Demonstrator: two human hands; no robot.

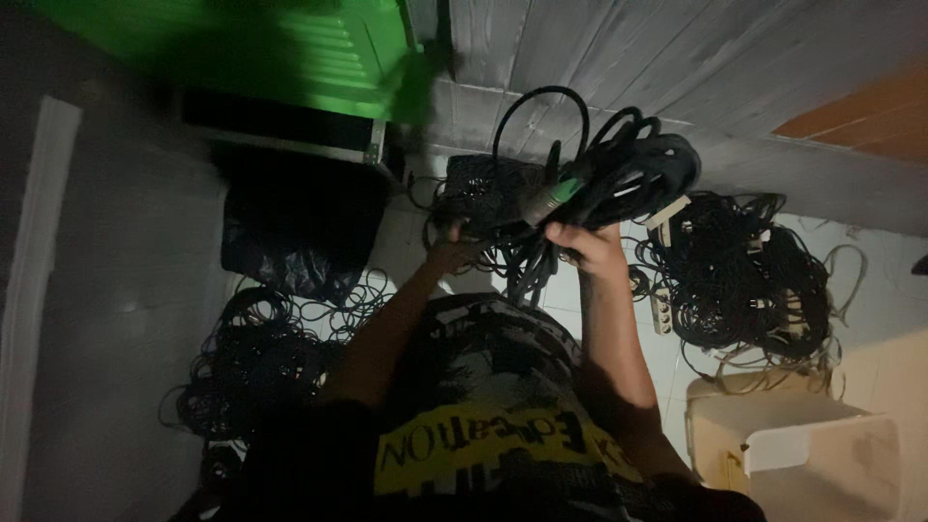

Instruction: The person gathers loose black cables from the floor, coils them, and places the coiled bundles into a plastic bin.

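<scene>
Both hands are seen raised in front of the body, near the centre of the view. By the right hand (588, 244) a thick bundle of black cables (619, 174) is grasped, fingers closed around it from below; the bundle spreads toward 1 o'clock from the hand, and loose loops stand up toward 12 o'clock. A greenish plug (553, 198) is seen on the bundle, just at 11 o'clock of the right hand. The left hand (450, 249) is held at 9 o'clock of the right one, touching strands that hang from the bundle; whether it is closed on them cannot be told in the dim light.

At 3 o'clock of the hands a large tangle of black cable (744, 280) is spread on the pale floor, with a white stool (802, 445) at 5 o'clock. Another cable heap (256, 362) lies at 8 o'clock, a black bag (300, 237) at 9 o'clock and a green shutter (319, 53) at 11 o'clock.
</scene>
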